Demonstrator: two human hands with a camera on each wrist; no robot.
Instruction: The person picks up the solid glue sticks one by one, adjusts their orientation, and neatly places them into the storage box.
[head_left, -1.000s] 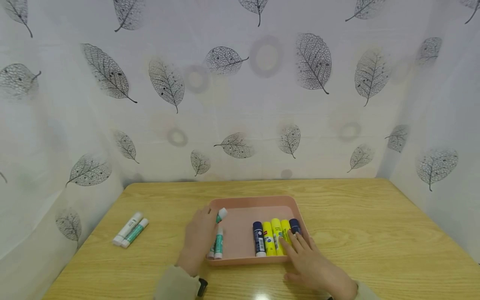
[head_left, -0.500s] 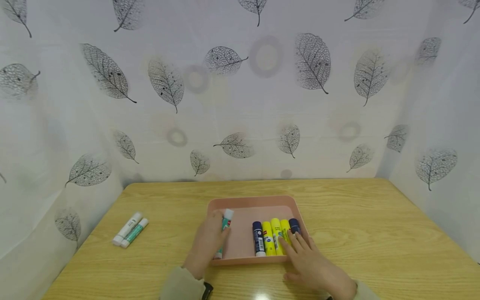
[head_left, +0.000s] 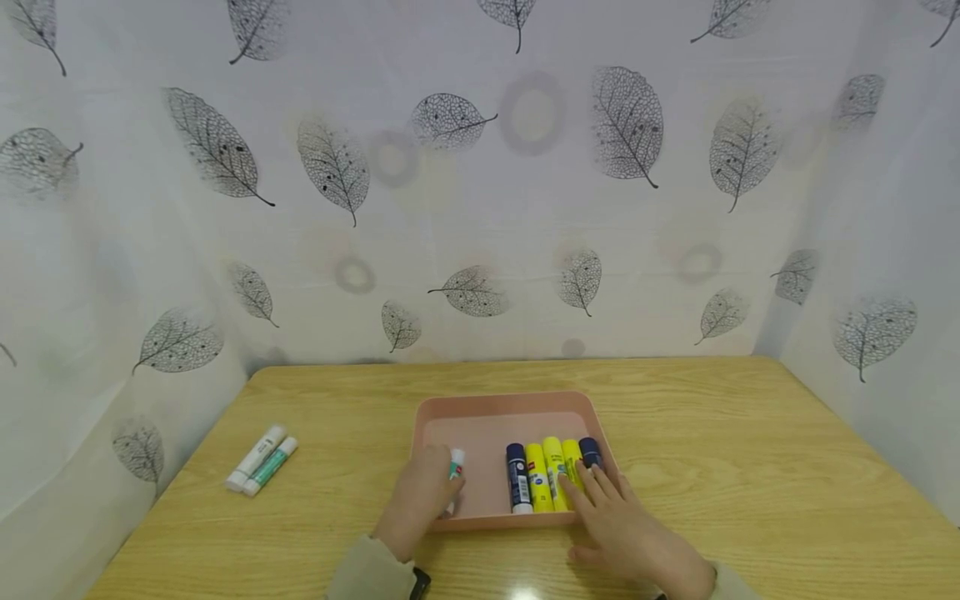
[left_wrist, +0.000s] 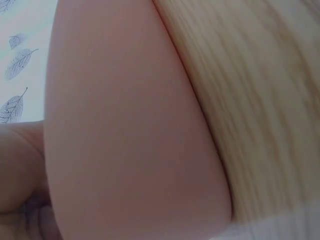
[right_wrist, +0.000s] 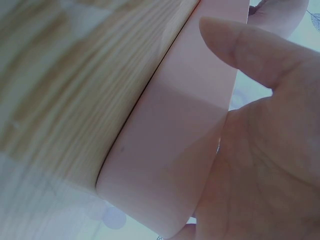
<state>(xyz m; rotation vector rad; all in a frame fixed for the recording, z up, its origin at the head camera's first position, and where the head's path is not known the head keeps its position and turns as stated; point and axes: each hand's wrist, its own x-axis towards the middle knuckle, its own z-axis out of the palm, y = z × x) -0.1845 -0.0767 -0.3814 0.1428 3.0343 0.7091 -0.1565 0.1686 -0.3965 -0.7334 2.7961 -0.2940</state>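
In the head view my left hand (head_left: 422,493) is over the left end of the pink tray (head_left: 495,405), gripping a green-and-white glue stick (head_left: 456,462). Its body is mostly hidden behind the fingers, and so is the tray's left corner. My right hand (head_left: 622,533) lies across the tray's front right corner with straight fingers. Its fingertips touch the right-hand glue sticks of a row: a navy glue stick (head_left: 517,477), several yellow glue sticks (head_left: 553,475) and another navy glue stick (head_left: 589,451). In the right wrist view the thumb lies along the tray's outer wall (right_wrist: 165,120).
A white glue stick (head_left: 257,458) and a green glue stick (head_left: 271,467) lie side by side on the wooden table (head_left: 712,433), left of the tray. Behind the table hangs a leaf-patterned curtain (head_left: 480,208).
My left hand has shifted right and slightly down within the tray's left end, bringing the green-and-white glue stick lower, toward the front wall. The right hand stays put.
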